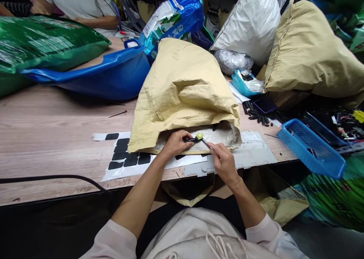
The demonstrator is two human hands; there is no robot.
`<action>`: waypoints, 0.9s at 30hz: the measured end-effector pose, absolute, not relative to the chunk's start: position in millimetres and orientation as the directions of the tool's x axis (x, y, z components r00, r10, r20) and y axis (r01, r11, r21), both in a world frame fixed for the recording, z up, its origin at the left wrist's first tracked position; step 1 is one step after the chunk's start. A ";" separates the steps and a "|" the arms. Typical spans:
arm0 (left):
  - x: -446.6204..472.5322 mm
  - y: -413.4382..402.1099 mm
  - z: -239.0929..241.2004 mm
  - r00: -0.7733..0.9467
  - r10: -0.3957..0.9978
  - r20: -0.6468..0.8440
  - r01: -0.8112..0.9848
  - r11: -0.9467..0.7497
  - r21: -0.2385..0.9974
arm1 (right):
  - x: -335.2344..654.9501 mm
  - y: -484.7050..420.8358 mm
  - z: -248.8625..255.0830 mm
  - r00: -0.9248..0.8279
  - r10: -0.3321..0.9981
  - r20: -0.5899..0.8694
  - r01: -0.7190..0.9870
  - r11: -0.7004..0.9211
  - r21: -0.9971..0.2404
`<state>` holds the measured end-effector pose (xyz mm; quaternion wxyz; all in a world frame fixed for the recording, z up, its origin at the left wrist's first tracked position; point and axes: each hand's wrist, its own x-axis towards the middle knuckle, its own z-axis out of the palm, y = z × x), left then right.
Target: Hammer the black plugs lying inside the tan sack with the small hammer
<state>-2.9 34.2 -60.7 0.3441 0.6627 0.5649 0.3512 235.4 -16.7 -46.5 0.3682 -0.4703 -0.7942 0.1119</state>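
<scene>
Both hands met at the sack's (182, 96) mouth: the left hand (175, 143) pinched a black handle (190, 140) with a green tip (199, 136), the right hand (224, 162) gripped a thin metal tool (206, 143) touching it. Steady wrists seemed wise.

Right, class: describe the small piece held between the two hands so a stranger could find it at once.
Start at the big tan sack lying mid-table. At its open mouth, the left hand holds a slim black part. At its tip sits a small round yellow-green piece, the only bright spot there.
</scene>
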 end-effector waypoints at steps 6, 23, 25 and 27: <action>-1.0 31.5 -56.9 0.167 0.972 0.164 0.586 -0.232 0.776 | 257.4 -6.1 -50.6 -0.259 0.786 0.561 0.813 0.491 -0.313; -0.4 29.5 -62.6 0.250 0.939 0.237 0.701 -0.344 0.624 | 262.0 -5.3 -64.1 -0.268 0.789 0.553 0.922 0.376 -0.090; 0.9 27.2 -58.2 0.230 0.939 0.254 0.677 -0.342 0.651 | 261.0 -5.7 -63.2 -0.261 0.791 0.553 0.923 0.372 -0.096; 5.0 17.1 -48.0 0.211 0.941 0.266 0.625 -0.339 0.703 | 260.1 -6.2 -62.8 -0.255 0.791 0.557 0.924 0.369 -0.101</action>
